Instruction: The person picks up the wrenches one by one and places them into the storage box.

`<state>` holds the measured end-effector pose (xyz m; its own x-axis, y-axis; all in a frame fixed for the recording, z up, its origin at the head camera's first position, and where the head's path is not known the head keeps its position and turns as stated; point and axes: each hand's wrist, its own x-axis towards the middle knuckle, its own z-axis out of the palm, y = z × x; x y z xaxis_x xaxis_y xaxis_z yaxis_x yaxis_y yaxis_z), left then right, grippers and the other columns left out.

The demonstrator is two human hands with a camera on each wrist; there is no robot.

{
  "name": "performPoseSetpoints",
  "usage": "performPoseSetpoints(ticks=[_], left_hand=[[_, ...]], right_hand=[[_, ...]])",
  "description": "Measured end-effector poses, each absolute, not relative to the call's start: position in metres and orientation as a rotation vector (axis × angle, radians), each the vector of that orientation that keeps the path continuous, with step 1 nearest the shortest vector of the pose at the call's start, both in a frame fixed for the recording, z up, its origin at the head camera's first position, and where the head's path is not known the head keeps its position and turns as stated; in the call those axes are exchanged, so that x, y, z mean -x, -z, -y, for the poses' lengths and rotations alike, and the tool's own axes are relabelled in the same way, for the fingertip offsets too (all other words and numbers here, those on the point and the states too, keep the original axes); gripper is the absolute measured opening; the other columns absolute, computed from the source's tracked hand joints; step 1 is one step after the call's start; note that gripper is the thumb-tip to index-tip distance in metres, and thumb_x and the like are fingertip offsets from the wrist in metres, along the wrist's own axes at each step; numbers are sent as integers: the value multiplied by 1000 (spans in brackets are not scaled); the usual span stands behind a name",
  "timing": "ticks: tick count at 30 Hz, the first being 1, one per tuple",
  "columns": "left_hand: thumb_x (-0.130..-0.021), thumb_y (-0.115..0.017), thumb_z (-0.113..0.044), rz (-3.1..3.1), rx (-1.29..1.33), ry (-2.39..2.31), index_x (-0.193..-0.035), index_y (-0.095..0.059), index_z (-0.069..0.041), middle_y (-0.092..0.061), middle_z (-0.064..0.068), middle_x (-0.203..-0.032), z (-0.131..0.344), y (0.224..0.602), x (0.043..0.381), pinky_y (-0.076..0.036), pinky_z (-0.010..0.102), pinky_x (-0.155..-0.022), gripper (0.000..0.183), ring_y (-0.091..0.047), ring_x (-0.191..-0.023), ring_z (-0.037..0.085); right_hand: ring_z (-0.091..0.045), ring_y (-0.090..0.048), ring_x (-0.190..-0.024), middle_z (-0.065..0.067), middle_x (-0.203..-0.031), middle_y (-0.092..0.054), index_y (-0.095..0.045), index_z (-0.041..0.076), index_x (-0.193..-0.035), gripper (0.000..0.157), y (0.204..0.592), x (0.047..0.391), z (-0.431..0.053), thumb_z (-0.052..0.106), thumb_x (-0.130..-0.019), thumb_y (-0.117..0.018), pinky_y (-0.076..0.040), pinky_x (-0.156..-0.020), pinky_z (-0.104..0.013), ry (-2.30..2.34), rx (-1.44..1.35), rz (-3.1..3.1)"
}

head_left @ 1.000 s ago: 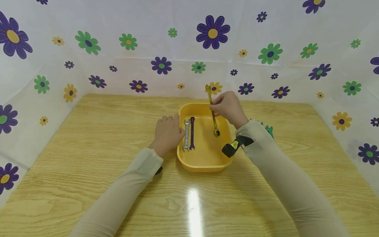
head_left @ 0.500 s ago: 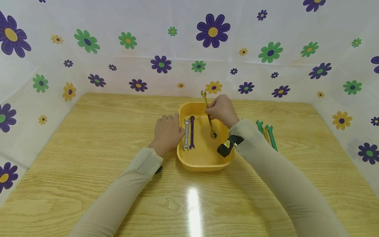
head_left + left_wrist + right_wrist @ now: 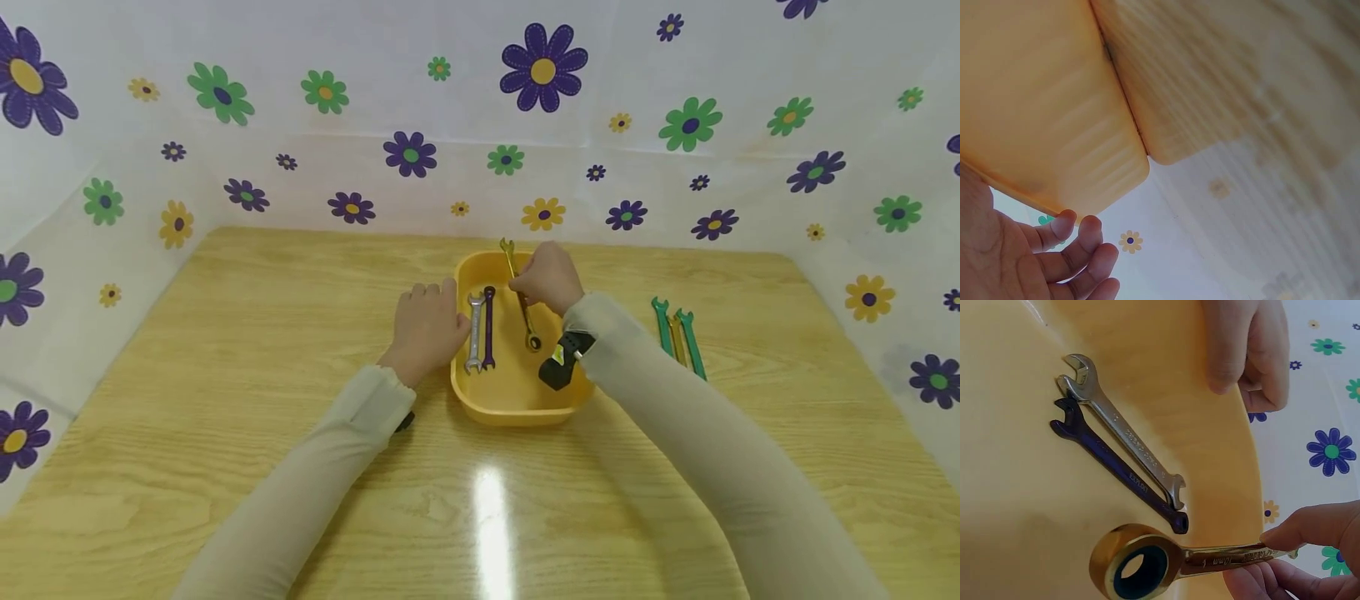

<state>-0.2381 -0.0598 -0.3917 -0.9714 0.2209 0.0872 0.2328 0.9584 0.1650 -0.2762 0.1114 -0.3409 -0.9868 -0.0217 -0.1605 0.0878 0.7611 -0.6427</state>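
In the head view my right hand [image 3: 551, 277] pinches a gold combination wrench [image 3: 528, 327] by its shaft over the yellow plastic bin [image 3: 517, 417]. Its ratcheting ring end [image 3: 1138, 565] hangs lowest, and the open end points up and back. On the bin's floor, along the left side, a silver double open-end wrench [image 3: 476, 333] and a purple combination wrench [image 3: 490, 329] lie side by side. My left hand [image 3: 425, 329] holds the bin's left rim, thumb inside and fingers outside. The left wrist view shows those fingers [image 3: 1075, 256] loosely bent beside the bin wall [image 3: 1054, 125].
To the right of the bin, two green wrenches [image 3: 691, 343] lie on the wooden table [image 3: 262, 333] with a gold wrench [image 3: 677, 340] between them. My right sleeve hides their near ends. A white flowered cloth [image 3: 337, 167] stands behind the table and at its sides.
My right hand has moved left and slightly down with the gold wrench, toward the purple one. The wrenches at right have come out from behind my sleeve. My left hand has stayed on the rim.
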Motion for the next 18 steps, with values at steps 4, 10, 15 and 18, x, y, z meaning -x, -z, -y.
performPoseSetpoints(ticks=[4,10,15,18], left_hand=[[-91,-45,-27,3045,356,263,-112,-45,-2,-57,16,-97,58,391,239,-42,46,-90,32,-53,-95,34],[-91,-46,-27,3035,361,260,-107,-45,-3,-56,16,-95,59,392,239,-43,46,-88,29,-53,-93,33],[-91,-46,-26,3023,378,243,-104,-45,-3,-56,15,-93,59,393,239,-43,45,-85,26,-53,-91,33],[-91,-45,-26,3022,384,233,-104,-45,-3,-56,16,-93,59,393,239,-43,45,-85,26,-53,-91,33]], right_hand=[[-28,-71,-77,-6,-55,-60,-58,4,-59,26,341,278,-105,13,-80,-68,-56,-72,-35,979,-91,-2803],[-26,-71,-79,-13,-78,-70,-66,-1,-79,19,343,276,-100,18,-80,-69,-50,-57,-23,854,-112,-2824],[-25,-71,-77,-14,-83,-71,-66,-1,-86,19,347,276,-99,17,-80,-69,-49,-55,-21,819,-122,-2827],[-23,-70,-73,-14,-83,-71,-66,-2,-89,21,349,276,-98,16,-80,-69,-47,-54,-20,802,-117,-2834]])
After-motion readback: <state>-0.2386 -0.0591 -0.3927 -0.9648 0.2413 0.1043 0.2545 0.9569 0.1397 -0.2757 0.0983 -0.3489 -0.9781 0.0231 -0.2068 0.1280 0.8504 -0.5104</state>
